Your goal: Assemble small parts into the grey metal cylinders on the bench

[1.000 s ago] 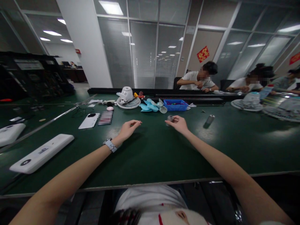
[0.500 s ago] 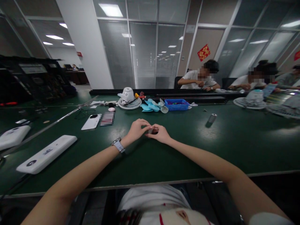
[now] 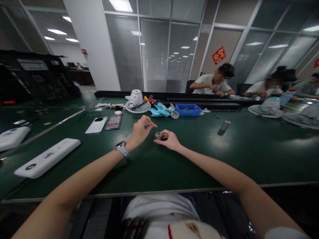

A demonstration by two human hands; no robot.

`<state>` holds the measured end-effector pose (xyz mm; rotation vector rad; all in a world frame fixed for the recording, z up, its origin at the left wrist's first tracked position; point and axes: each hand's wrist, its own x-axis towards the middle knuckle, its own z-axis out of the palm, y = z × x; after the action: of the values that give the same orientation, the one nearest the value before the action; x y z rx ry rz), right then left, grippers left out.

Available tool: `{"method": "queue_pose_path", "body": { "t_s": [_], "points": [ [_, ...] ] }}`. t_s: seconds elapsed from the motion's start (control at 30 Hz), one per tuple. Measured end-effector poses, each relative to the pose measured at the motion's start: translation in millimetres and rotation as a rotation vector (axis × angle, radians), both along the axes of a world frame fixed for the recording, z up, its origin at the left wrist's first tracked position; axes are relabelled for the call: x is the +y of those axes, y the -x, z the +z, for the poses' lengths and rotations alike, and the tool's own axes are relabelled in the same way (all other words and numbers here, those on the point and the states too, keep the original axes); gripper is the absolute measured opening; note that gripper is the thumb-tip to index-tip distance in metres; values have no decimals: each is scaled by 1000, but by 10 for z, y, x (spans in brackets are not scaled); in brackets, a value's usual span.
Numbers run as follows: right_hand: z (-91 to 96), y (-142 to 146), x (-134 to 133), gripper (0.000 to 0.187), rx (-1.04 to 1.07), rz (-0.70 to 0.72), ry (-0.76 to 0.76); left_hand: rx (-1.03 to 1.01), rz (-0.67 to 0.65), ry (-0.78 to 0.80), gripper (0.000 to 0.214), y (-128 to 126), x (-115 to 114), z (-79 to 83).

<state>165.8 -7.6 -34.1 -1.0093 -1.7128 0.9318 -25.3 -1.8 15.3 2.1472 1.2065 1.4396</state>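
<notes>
My right hand [image 3: 169, 140] rests on the green table [image 3: 189, 156] and grips a small silver cylindrical part [image 3: 158, 135], like a little motor, held upright between thumb and fingers. My left hand [image 3: 141, 129], with a watch on its wrist, hovers just above and to the left of the part. Its thumb and forefinger are pinched together; whatever lies between them is too small to make out. A second silver cylinder [image 3: 225, 126] lies on the table to the right, out of reach of both hands.
At the table's far side stand a white fan base on a grille [image 3: 137, 101], blue fan blades [image 3: 160, 111] and a blue tray [image 3: 188, 110]. A white phone [image 3: 96, 125] and two white devices [image 3: 46, 161] lie left. Other people sit working across the table.
My right hand drew the silver part in from farther out; both hands met over it. My left hand has since lifted off in a pinch while the right keeps the part.
</notes>
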Motion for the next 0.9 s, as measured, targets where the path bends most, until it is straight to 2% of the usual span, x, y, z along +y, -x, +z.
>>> {"method": "queue_pose_path", "body": {
  "t_s": [0.2,0.27,0.33,0.43,0.5,0.57,0.67,0.73,0.8,0.87,0.9],
  "points": [
    [14,-18,-45,45,11,-15,-14,137,-164,229,36,258,79,-254],
    [37,-129,-26,45,11,-55,-31,129,-186,268,43,281,89,-300],
    [76,-358,54,46,7,-125,-58,84,-188,276,47,296,100,-301],
    [143,-923,283,45,25,-331,-96,-30,-108,269,44,351,147,-273],
    [171,-1373,448,43,4,-570,-95,-128,-9,270,38,414,207,-273],
    [174,-1795,556,40,-102,-858,-57,-236,88,294,30,478,283,-300],
    [147,-2244,581,39,-255,-1175,69,-382,217,360,19,540,393,-366],
    [135,-2381,550,39,-277,-1249,169,-424,270,393,15,551,441,-405],
    [143,-2386,517,43,-261,-1263,241,-425,290,394,14,546,462,-430],
    [178,-2260,483,58,-249,-1311,265,-403,300,376,14,538,464,-441],
    [204,-2145,460,67,-258,-1350,223,-392,308,367,14,535,461,-443]
  ]
}}
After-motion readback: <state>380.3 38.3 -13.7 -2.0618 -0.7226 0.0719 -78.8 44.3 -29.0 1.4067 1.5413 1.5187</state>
